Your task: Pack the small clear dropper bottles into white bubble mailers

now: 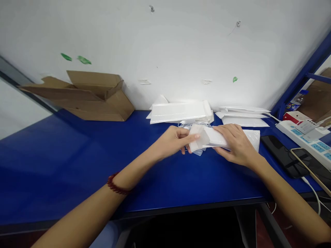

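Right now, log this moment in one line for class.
left hand: pinches envelope at left end; right hand: grips envelope; by wall: stacked envelopes, cardboard box

Illumination is diffuse and moderately bright, apparently from overhead. The white wall [181,51] dims toward the upper corners. The blue desk [77,165] shows soft sheen at left; the space beneath is near black. Wide-angle distortion stretches the cardboard box [100,105]. Detail on the handheld white mailer [217,137] is soft.
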Available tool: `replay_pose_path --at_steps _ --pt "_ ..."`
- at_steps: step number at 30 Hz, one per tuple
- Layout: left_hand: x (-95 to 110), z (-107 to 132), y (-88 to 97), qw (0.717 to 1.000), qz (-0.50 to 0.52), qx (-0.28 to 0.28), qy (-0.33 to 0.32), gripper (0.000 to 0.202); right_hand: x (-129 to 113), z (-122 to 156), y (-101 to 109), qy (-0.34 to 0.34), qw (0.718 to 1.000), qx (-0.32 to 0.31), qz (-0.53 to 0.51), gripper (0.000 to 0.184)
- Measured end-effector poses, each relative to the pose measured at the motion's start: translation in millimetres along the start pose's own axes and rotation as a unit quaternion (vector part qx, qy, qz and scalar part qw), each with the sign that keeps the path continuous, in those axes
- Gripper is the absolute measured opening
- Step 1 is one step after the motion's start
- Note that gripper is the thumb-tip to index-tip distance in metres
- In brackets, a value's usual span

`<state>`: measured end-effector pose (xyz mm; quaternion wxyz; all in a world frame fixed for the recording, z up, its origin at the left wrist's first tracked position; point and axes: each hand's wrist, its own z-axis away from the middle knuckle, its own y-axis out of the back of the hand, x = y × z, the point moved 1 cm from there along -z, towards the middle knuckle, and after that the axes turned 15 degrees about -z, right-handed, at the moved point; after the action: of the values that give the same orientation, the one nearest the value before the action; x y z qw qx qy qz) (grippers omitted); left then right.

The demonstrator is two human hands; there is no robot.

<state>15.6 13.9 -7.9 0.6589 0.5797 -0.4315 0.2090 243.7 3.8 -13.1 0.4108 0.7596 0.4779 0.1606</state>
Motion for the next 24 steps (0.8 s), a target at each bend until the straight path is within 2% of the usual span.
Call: replay_pose_path --at_steps 1,2,4,9,14,16,18,19,21,24 --pt "0 0 -1.2 0.999 0.017 -0.043 0.027 0.035 -2 0 0 0.008 1.000 0.007 0.017 0.045" --pt "0 1 -2.4 0.996 0.036 -0.059 0.050 0.037 -4 0 0 0.016 0.999 0.010 0.039 0.048" --pt "1 2 -5.1 0.994 0.071 -0.044 0.078 0.039 -9 -1 -3 0.036 0.995 0.005 0.091 0.051" --pt "1 4 -12.8 0.992 0.092 -0.019 0.087 0.042 -20 1 -23 0.073 0.980 0.003 0.186 0.040" --pt "3 4 -16.5 0.994 0.100 -0.007 0.051 0.049 -21 3 -35 0.125 0.984 0.009 0.123 0.038" --pt "5 6 -16.7 0.998 0.063 0.009 -0.005 0.050 -19 3 -35 0.127 0.988 0.027 0.082 0.035" --pt "7 9 -16.9 0.991 -0.042 0.053 -0.112 0.044 -16 3 -33 0.121 0.990 0.057 0.048 0.028" --pt "8 11 -17.4 0.974 -0.110 0.083 -0.177 0.039 -14 3 -31 0.117 0.990 0.072 0.034 0.025" --pt "7 16 -19.2 0.917 -0.235 0.129 -0.295 0.032 -12 3 -27 0.112 0.989 0.097 0.019 0.021" --pt "4 19 -21.6 0.841 -0.338 0.155 -0.393 0.037 -10 4 -22 0.115 0.986 0.121 0.013 0.018"
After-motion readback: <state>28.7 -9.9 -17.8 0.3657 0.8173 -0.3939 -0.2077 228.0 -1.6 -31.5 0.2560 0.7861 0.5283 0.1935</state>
